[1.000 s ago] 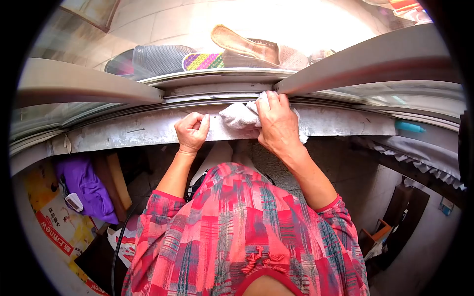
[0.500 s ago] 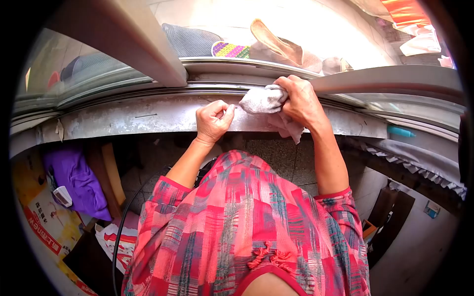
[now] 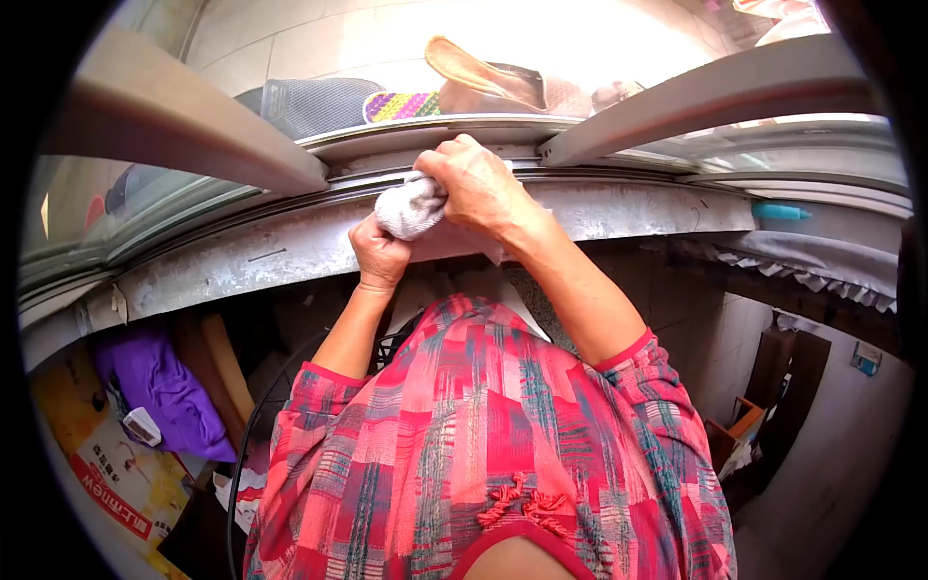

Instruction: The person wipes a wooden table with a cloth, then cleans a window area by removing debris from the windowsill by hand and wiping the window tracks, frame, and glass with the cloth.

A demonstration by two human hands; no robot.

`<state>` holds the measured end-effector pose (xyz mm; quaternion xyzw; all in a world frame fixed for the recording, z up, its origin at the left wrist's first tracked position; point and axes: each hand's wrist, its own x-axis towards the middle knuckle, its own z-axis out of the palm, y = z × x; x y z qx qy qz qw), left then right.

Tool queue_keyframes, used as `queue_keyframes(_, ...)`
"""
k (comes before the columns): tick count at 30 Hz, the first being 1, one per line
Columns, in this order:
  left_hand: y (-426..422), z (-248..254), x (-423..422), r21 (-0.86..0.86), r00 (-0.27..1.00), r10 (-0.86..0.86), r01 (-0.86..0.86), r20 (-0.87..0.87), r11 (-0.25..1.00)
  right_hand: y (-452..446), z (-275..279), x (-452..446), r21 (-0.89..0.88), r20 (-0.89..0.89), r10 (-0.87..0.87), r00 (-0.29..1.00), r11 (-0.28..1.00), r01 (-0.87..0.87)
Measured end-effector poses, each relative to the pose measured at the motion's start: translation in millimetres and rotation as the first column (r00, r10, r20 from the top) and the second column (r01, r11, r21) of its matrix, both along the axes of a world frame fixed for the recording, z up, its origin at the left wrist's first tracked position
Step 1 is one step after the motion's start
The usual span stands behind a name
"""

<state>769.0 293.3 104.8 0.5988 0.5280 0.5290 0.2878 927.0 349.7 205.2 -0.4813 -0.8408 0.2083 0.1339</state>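
A whitish cloth is bunched over the window sill, close to the sliding window track. My right hand is closed around the cloth, and part of it hangs below the palm. Just left of it, my left hand is closed at the lower left edge of the cloth; its fingertips are partly hidden, so what it holds, if anything, cannot be made out.
Window frames rise at left and right. Shoes stand beyond the track. A teal object lies at the sill's right end. Below left are a purple cloth and a printed box.
My right hand has moved left along the track with the cloth. The cloth now meets my left hand, which was apart from it before. The view has shifted too.
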Motion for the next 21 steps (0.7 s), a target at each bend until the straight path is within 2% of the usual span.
queue_keyframes(4,3,0,8,0.019,0.999,0.039,-0.039,0.023,0.999,-10,-2,25,-0.044,0.039,-0.048,0.998,0.998,0.05)
queue_keyframes(5,3,3,8,0.028,0.999,0.046,-0.047,0.012,0.999,-14,-2,38,0.036,0.03,-0.101,0.994,0.994,0.1)
queue_keyframes(7,-3,15,8,-0.239,0.996,0.067,-0.078,-0.056,0.968,-16,-13,68,0.156,-0.038,-0.137,0.99,0.978,0.141)
queue_keyframes(8,-4,18,11,-0.207,0.99,0.136,-0.141,-0.038,0.968,-16,-19,81,0.164,-0.014,-0.108,0.994,0.98,0.109)
queue_keyframes(11,-12,45,14,-0.245,0.923,0.292,-0.232,0.252,0.942,-30,-14,94,0.199,-0.096,-0.04,0.995,0.978,0.058)
queue_keyframes(12,-14,64,19,-0.186,0.885,0.35,-0.304,0.308,0.934,-36,-15,101,0.238,-0.165,0.047,0.985,0.971,-0.006)
queue_keyframes(13,-19,85,20,-0.199,0.821,0.374,-0.318,0.432,0.927,-43,-17,110,0.284,-0.228,0.137,0.964,0.956,-0.068)
queue_keyframes(15,-22,123,22,-0.118,0.675,0.396,-0.419,0.622,0.9,-61,-19,130,0.251,-0.24,0.167,0.956,0.962,-0.105)
queue_keyframes(17,-24,157,15,-0.06,0.486,0.298,-0.446,0.822,0.893,-73,-12,143,0.255,-0.253,0.191,0.948,0.959,-0.125)
queue_keyframes(18,-24,173,12,-0.007,0.437,0.25,-0.486,0.864,0.874,-75,-4,146,0.295,-0.254,0.211,0.944,0.946,-0.132)
queue_keyframes(20,-27,202,7,0.202,0.466,0.055,-0.482,0.883,0.852,-81,11,153,0.34,-0.256,0.246,0.935,0.928,-0.151)
queue_keyframes(21,-27,219,15,0.264,0.478,0.018,-0.516,0.878,0.815,-85,18,157,0.294,-0.228,0.253,0.94,0.938,-0.181)
